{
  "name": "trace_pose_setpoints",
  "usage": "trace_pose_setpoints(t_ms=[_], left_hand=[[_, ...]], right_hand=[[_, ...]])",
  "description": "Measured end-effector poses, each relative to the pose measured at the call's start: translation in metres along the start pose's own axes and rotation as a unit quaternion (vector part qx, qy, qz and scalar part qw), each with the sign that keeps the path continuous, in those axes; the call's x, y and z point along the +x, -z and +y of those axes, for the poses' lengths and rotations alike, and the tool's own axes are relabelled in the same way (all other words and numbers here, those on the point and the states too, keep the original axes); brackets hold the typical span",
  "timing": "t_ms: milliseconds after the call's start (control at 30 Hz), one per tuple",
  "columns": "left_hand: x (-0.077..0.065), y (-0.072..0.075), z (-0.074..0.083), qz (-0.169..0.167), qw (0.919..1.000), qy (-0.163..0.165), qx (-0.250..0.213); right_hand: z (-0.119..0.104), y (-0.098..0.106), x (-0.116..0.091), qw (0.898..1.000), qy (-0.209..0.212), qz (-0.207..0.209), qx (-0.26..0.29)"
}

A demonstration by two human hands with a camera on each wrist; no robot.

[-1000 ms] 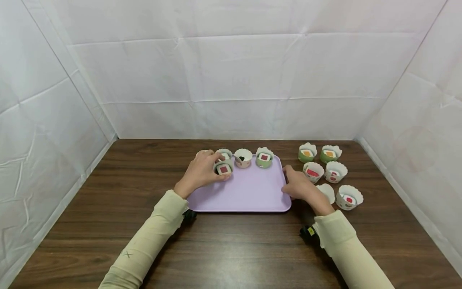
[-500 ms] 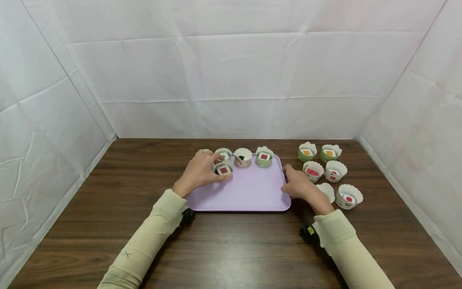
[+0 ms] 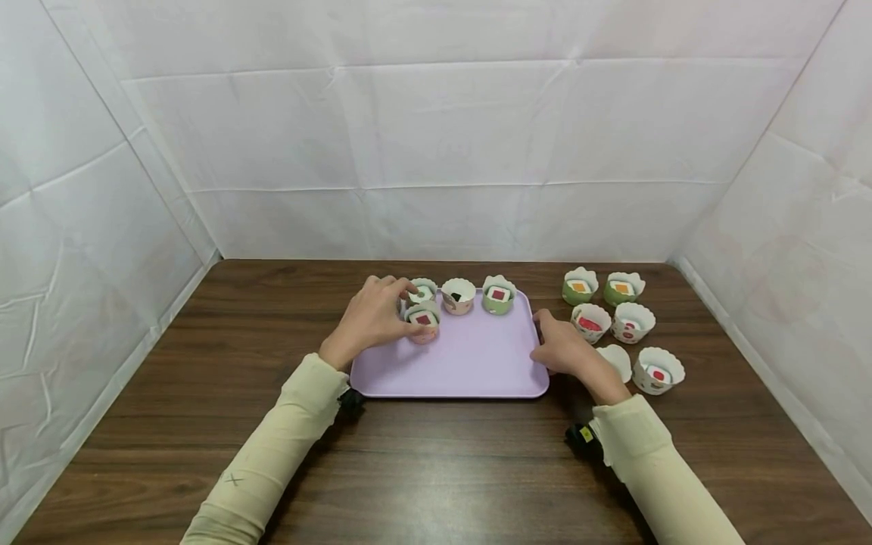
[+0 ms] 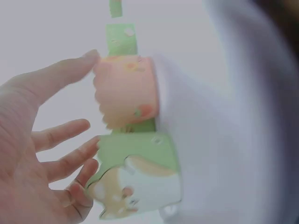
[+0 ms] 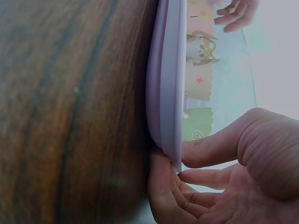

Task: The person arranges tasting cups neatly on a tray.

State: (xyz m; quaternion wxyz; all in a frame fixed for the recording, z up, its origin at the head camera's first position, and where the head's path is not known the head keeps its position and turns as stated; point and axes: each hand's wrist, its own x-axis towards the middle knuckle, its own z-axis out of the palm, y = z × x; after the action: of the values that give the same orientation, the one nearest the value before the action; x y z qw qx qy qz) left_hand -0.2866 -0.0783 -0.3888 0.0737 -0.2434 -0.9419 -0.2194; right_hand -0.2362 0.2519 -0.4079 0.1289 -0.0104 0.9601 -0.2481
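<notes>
Handling, judged: the pink cup [image 4: 126,91] looks like thin card, so light, springy and easily dented. Take it low on its wall; the scalloped rim would probably buckle under a pinch. The tray [image 3: 470,367] looks stiff and smooth, so cups may slide; hold it by the raised edge.

Position: the pink cup appears upright on the tray, in its back-left part, with a white piece with a dark red centre [image 3: 424,321] inside. Your left hand [image 3: 371,322] is loosely spread, clenching nothing: thumb at the cup's rim, other fingertips nearer a green cup [image 4: 140,179] just beside it. Fingertip contact: cannot tell. Your right hand [image 3: 565,350] pinches the tray's right edge, thumb above, finger beneath.
</notes>
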Motion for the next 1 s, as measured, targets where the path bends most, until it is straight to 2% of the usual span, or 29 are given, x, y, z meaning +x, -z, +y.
trace_pose_setpoints(t_ms=[200,367,467,600,733,900,1000], left_hand=[[-0.005,0.021,-0.012,0.03,0.9968,0.027,-0.069],[-0.016,0.033,-0.028,0.046,0.9937,0.052,-0.088],[-0.023,0.037,-0.039,0.041,0.9926,0.057,-0.099],[-0.03,0.039,-0.05,-0.002,0.9923,0.062,-0.107],[-0.036,0.037,-0.058,-0.074,0.9863,0.069,-0.13],[-0.039,0.033,-0.065,-0.155,0.9617,0.094,-0.206],[-0.039,0.03,-0.067,-0.19,0.9475,0.11,-0.233]], right_hand=[[0.001,0.0,0.001,1.0,0.002,0.004,0.0],[0.0,0.0,0.001,1.0,-0.003,-0.003,0.003],[0.0,-0.001,0.0,1.0,-0.004,-0.002,0.004],[0.001,-0.001,-0.001,1.0,-0.005,-0.001,0.004],[0.002,-0.002,-0.001,1.0,-0.003,-0.005,0.004],[0.002,-0.002,0.001,1.0,0.002,-0.001,0.0],[0.002,-0.002,0.001,1.0,0.002,0.0,-0.001]])
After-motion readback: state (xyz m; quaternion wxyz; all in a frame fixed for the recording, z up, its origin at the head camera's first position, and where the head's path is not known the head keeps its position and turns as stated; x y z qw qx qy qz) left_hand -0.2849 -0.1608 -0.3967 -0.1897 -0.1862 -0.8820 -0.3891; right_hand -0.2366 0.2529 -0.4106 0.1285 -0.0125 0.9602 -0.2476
